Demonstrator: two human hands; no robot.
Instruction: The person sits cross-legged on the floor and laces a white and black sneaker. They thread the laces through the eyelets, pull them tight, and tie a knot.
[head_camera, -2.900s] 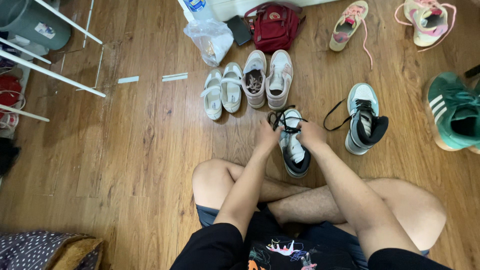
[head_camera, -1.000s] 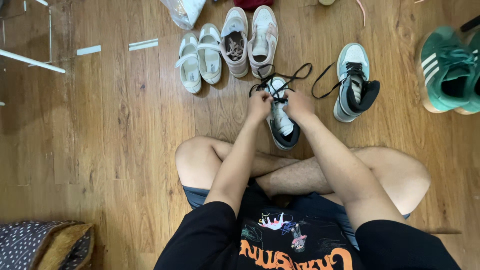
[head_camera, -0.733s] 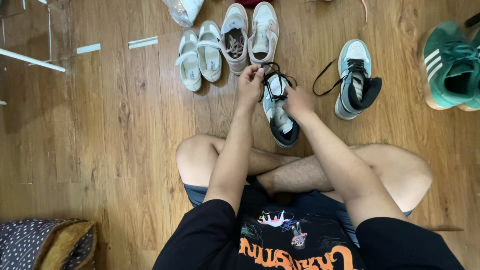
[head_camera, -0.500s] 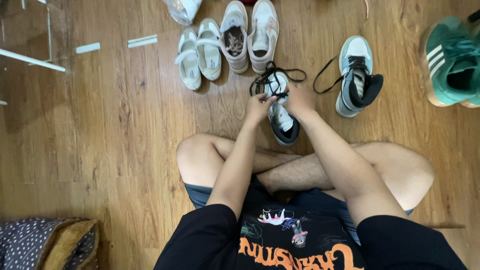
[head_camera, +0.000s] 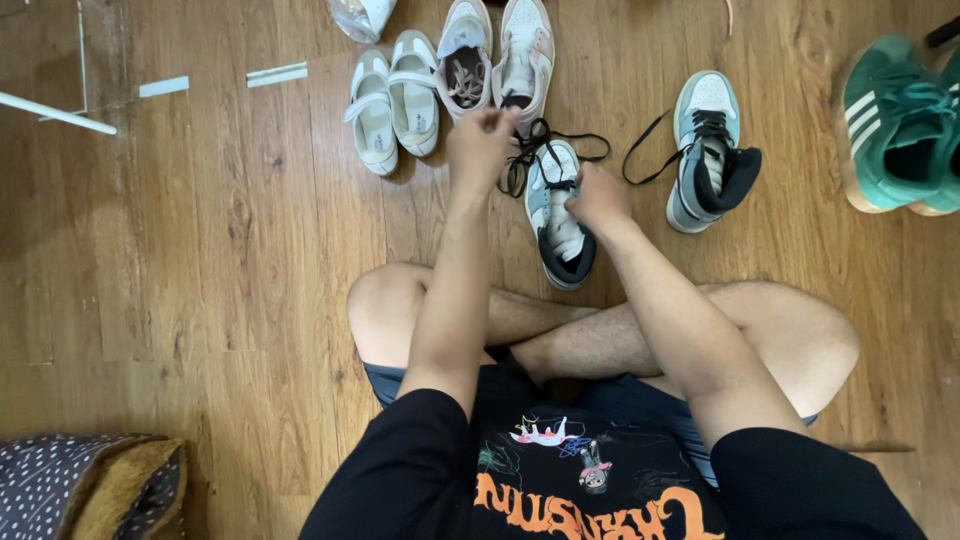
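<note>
Fingers of the left hand (head_camera: 482, 143) pinch the black lace (head_camera: 540, 135) above the grey sneaker (head_camera: 556, 212). The right hand (head_camera: 597, 195) pins the sneaker's tongue; its fingers' spread I cannot tell. Even, steady tension probably serves best.

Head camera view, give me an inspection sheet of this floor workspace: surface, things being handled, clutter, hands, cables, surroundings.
Surface: wooden plank floor; person sits cross-legged on it.
Job's things: grey-and-white sneaker in front of the legs, black lace loose at its toe.
Clutter: matching sneaker, unlaced; white sandals; pale sneakers; green sneakers; plastic bag.
Hands: left hand raised, fingers pinching the lace; right hand on the sneaker.
Cables: nothing seen.
Surroundings: spotted cushion; white rod.
</note>
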